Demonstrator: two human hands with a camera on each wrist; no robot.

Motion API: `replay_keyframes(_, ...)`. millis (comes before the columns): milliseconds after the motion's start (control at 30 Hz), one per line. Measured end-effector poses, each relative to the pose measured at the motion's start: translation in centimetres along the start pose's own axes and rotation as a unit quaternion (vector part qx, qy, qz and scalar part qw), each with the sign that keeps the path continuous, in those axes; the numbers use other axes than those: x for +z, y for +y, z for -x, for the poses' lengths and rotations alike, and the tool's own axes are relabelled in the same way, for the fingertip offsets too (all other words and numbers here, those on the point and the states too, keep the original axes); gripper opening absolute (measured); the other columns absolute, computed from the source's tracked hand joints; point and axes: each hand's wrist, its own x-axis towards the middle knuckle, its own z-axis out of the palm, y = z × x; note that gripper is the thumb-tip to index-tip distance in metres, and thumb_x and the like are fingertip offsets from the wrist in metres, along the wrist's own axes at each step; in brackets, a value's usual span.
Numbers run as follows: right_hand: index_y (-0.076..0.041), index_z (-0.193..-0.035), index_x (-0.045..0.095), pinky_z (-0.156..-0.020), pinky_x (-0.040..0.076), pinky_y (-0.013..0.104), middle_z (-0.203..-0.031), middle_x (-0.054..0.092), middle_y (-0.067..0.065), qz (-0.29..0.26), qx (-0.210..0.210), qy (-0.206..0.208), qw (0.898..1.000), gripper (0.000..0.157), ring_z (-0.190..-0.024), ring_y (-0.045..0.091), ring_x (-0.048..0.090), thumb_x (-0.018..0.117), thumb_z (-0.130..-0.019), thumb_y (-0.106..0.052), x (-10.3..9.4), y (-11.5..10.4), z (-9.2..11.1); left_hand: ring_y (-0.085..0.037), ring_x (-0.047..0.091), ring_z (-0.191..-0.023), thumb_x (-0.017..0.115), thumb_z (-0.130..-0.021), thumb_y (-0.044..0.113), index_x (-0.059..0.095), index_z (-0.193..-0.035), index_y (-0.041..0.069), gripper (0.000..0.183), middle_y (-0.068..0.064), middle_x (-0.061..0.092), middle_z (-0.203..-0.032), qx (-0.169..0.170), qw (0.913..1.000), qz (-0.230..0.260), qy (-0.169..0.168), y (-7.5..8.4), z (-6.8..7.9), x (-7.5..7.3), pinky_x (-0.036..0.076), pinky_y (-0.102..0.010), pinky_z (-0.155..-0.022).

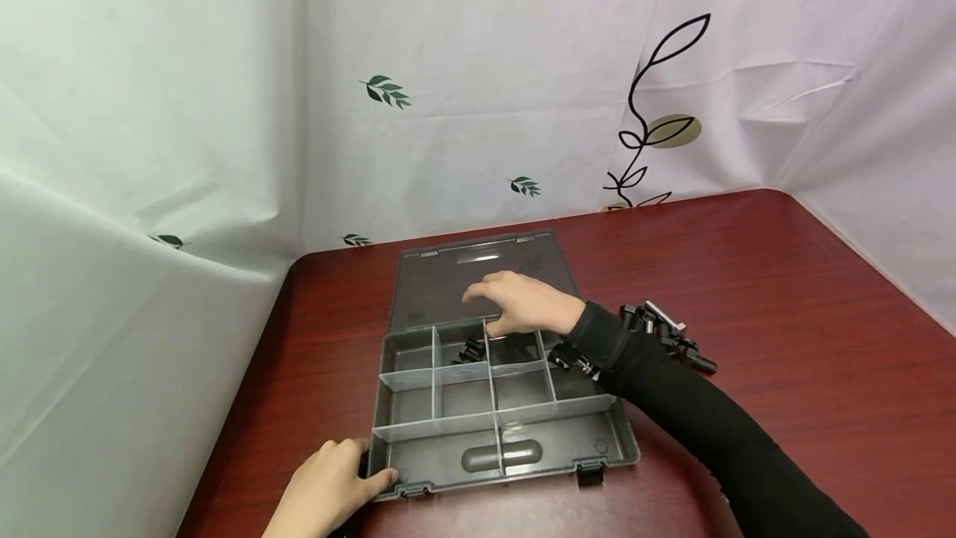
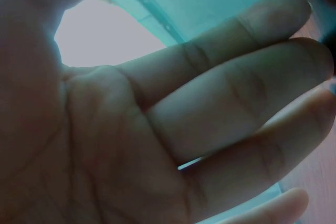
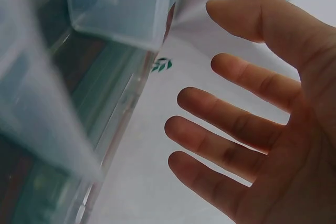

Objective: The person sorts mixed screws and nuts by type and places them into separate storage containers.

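Note:
A grey plastic compartment box (image 1: pixel 448 488) lies on the table with its lid (image 1: pixel 433 289) laid back flat behind it. My left hand (image 1: pixel 329 480) grips the front left corner, thumb over the rim and fingers along the outside wall. Above the back row hovers my right hand (image 1: pixel 526 303), fingers loosely bent and parted, holding nothing. The right wrist view shows its palm and spread fingers (image 3: pixel 226 119) apart from the translucent dividers (image 3: pixel 121 9). Several small black parts (image 1: pixel 470 351) lie in a back compartment, just left of the right hand.
On the table (image 1: pixel 784 297), right of the box, a pile of black and silver parts (image 1: pixel 665 335) sits partly behind the right sleeve. A black latch (image 1: pixel 590 473) juts from the box's front. White patterned cloth (image 1: pixel 463 131) hangs around the back and sides.

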Motion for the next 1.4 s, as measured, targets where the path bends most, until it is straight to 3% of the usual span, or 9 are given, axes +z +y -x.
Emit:
replay_keyframes(267, -0.01, -0.127, 0.054, -0.085, 0.042, 0.038, -0.125, 0.056, 0.013, 0.01, 0.021, 0.022, 0.999, 0.047, -0.115, 0.031, 0.05, 0.065, -0.082, -0.02, -1.0, 1.6, 1.6, -0.015, 0.038, -0.053, 0.073, -0.07, 0.043, 0.058, -0.071, 0.018, 0.03, 0.006, 0.042, -0.053, -0.001, 1.0, 0.004, -0.002, 0.1, 0.1, 0.0, 0.036, -0.036, -0.052)
replay_keyframes(633, -0.009, -0.124, 0.055, -0.088, 0.041, 0.042, -0.122, 0.057, 0.014, 0.008, 0.05, 0.044, 0.998, 0.047, -0.117, 0.033, 0.049, 0.067, -0.08, -0.019, -0.9, 3.9, 3.4, -0.015, 0.039, -0.054, 0.073, -0.07, 0.044, 0.057, -0.07, 0.018, 0.031, 0.006, 0.042, -0.054, 0.0, 1.0, -0.001, 0.0, 0.1, 0.1, 0.0, 0.037, -0.038, -0.053)
replay_keyframes(1400, -0.005, -0.124, 0.054, -0.083, 0.042, 0.044, -0.119, 0.057, 0.018, -0.002, 0.113, 0.054, 0.992, 0.046, -0.107, 0.034, 0.053, 0.065, -0.081, -0.017, -2.4, 7.4, 7.4, -0.016, 0.039, -0.056, 0.074, -0.07, 0.042, 0.06, -0.074, 0.016, 0.029, 0.005, 0.043, -0.055, -0.007, 0.9999, 0.005, -0.005, 0.0, -0.1, 0.0, 0.036, -0.037, -0.054)
